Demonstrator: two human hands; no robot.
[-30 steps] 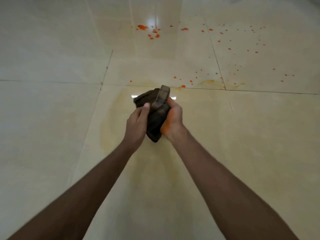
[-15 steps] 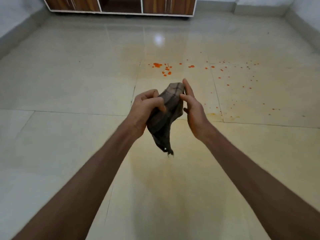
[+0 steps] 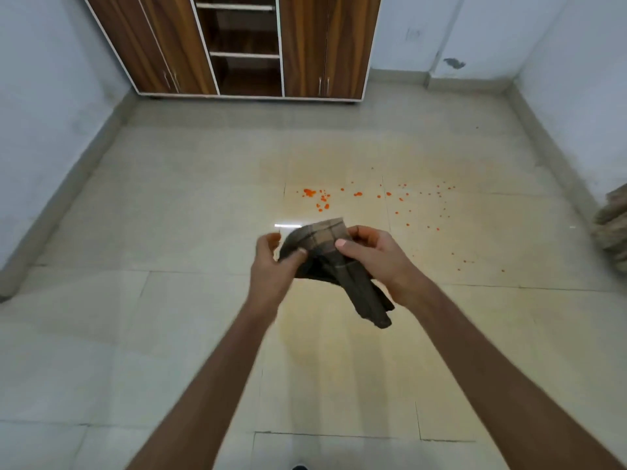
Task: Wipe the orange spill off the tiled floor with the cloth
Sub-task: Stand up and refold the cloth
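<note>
A dark brown checked cloth [image 3: 325, 256] hangs in the air between both hands, well above the floor. My left hand [image 3: 274, 269] pinches its left edge and my right hand [image 3: 376, 257] grips its upper right part, with a tail of cloth drooping below. Orange drops of the spill [image 3: 320, 196] dot the cream tiles beyond the hands and scatter off to the right. A pale yellowish smear [image 3: 325, 334] covers the tiles under and in front of the hands.
A wooden cabinet [image 3: 305, 45] with open middle shelves stands against the far wall. Pale walls with skirting close in on the left and right. A brownish bundle [image 3: 614, 232] lies at the right edge.
The view has risen and pulled back, showing the cabinet and walls. The cloth has been shifted from a bunched wad in both hands to a partly spread piece, its tail now hanging to the right.
</note>
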